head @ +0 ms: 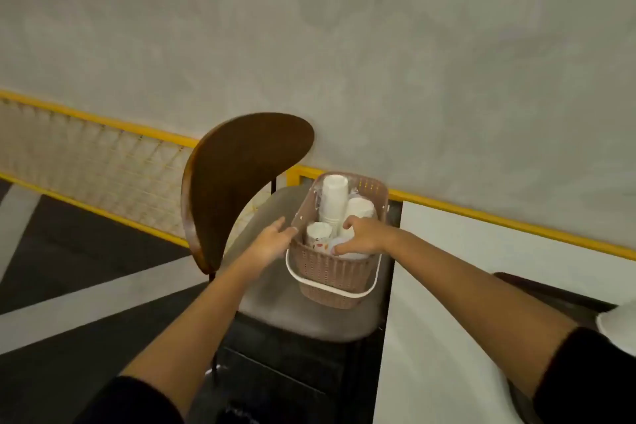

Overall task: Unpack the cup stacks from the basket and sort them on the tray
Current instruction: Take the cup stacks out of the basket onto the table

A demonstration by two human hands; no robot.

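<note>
A brown woven basket (327,280) with a white handle folded down stands on a chair seat (261,217). Several stacks of white paper cups stand in it: a tall stack (333,196) at the back, one stack (360,208) to its right, and a patterned stack (318,234) at the front left. My right hand (361,236) reaches into the basket with its fingers curled round a pale cup stack (339,246) at the front. My left hand (273,241) touches the basket's left rim with straight fingers. A dark tray edge (537,286) shows at the right.
The chair has a dark wooden backrest (237,182) and a grey seat. A white table (464,303) lies to the right of the chair. A yellow-framed mesh rail (103,162) runs along the grey wall. A white object (617,323) peeks in at the right edge.
</note>
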